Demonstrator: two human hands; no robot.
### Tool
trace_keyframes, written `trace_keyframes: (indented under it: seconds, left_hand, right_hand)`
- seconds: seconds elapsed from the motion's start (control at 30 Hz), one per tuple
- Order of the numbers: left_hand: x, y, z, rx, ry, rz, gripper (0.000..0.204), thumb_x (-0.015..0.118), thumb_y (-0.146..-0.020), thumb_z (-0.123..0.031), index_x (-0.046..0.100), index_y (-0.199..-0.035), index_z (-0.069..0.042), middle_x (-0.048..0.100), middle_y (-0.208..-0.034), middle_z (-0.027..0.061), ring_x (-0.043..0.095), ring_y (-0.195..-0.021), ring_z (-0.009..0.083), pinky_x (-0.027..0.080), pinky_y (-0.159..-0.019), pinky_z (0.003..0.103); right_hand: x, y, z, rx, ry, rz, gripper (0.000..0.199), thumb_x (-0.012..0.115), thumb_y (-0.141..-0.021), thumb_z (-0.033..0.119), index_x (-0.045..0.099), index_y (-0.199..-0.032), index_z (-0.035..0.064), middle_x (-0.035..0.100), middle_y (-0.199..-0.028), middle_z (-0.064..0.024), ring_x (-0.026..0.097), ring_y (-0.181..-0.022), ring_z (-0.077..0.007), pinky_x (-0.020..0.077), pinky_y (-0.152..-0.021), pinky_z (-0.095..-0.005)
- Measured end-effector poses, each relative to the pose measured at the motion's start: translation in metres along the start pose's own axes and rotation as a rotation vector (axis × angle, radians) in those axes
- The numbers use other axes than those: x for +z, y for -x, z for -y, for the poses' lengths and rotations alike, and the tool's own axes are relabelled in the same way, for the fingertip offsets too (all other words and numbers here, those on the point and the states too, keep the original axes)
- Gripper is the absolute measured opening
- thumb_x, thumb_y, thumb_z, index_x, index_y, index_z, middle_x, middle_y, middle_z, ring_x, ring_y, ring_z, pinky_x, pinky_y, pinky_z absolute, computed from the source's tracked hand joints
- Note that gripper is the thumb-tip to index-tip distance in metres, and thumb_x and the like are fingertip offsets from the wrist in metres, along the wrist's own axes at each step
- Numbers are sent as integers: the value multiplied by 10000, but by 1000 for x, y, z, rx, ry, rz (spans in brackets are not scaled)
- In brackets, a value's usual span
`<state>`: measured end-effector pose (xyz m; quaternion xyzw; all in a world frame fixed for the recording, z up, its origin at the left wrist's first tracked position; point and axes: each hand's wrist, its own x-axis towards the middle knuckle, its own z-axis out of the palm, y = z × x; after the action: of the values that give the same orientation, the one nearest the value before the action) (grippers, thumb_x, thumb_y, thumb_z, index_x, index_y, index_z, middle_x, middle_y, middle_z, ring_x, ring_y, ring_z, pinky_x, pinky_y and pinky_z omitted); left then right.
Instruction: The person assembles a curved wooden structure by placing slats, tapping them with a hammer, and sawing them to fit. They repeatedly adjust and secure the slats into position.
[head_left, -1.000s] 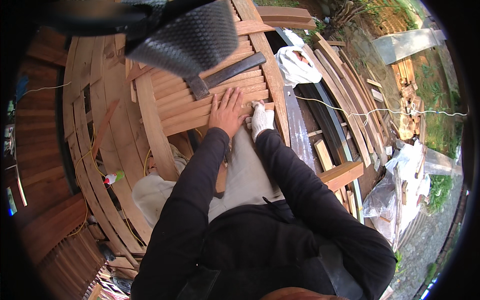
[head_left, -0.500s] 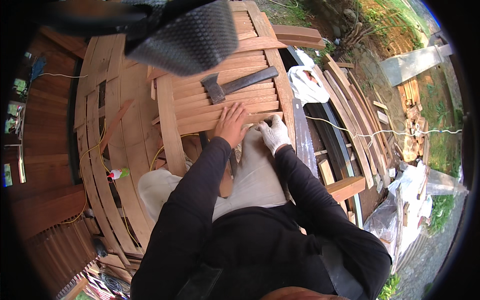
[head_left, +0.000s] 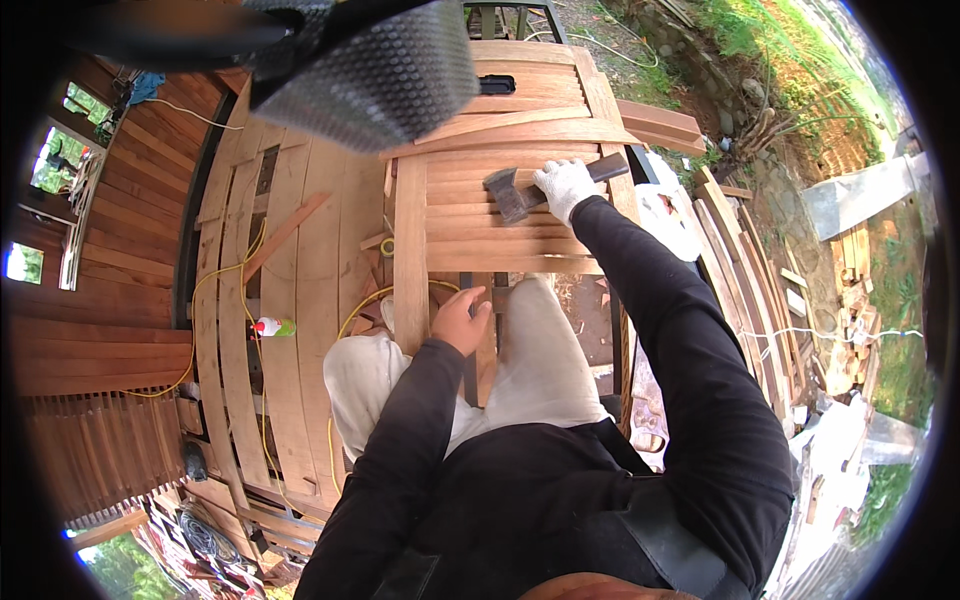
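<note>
Grasping a hatchet point(head_left: 508, 195) with the gloved right hand point(head_left: 566, 186), closed around the dark handle just behind the head. Positioned over the slats of a louvred wooden panel point(head_left: 480, 245), head to the left and handle end over the right stile; impossible to tell whether touching or slightly raised. Holding the bare left hand point(head_left: 463, 318) apart from the slats, near the panel's lower edge, with loosely bent fingers; cannot tell whether gripping anything. Apparently at the stage of taking up the hatchet; calls for a firm grip and a lift clear of the slats. Visible farther out: a curved wooden strip point(head_left: 510, 130) across the panel, a yellow cord point(head_left: 350, 318) and a small bottle point(head_left: 275, 327) over to the left.
</note>
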<state>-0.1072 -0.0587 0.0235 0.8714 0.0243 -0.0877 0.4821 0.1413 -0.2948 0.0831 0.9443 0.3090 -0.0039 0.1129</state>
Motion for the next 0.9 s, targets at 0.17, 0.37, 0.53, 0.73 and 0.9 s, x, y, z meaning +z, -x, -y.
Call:
trace_keyframes:
  seconds: [0.17,0.37,0.53,0.73,0.9]
  left_hand:
    - [-4,-9,-24,-255,967,191,547,589,-1096,-339,483,-1516,-5,629,-1431,165,652,-1265,253,513,-1063,418]
    - [20,48,-89,4,904,261,435,678,-1038,-194,610,-1409,24,717,-1285,105,714,-1109,217,581,-893,348]
    - [12,104,-143,74,283,248,392,708,-998,-209,682,-1329,0,788,-1086,124,747,-923,184,573,-838,336]
    - [-5,81,-164,458,265,573,470,740,-958,-257,675,-1371,-42,762,-1163,214,748,-811,279,570,-745,381]
    - [17,-27,-114,191,-342,172,562,735,-936,-268,611,-1441,-54,693,-1339,222,692,-1186,347,545,-1009,399]
  right_hand:
    - [-37,80,6,-190,-189,-400,267,716,-758,166,665,-1019,148,636,-973,-81,637,-996,-317,454,-983,-479]
    - [-50,208,66,-196,-446,-473,307,735,-711,134,652,-1006,152,625,-990,-63,641,-1030,-297,376,-1148,-593]
    - [-66,271,110,-71,-578,-499,329,739,-668,140,647,-983,115,632,-1030,-100,634,-1099,-339,330,-1136,-696]
    - [-34,317,125,128,-793,-508,377,776,-711,130,665,-1056,26,646,-1263,-191,580,-1275,-464,455,-1085,-623]
    - [-24,332,107,72,-909,-363,278,667,-949,92,682,-1217,22,631,-1348,-191,581,-1338,-375,525,-1072,-414]
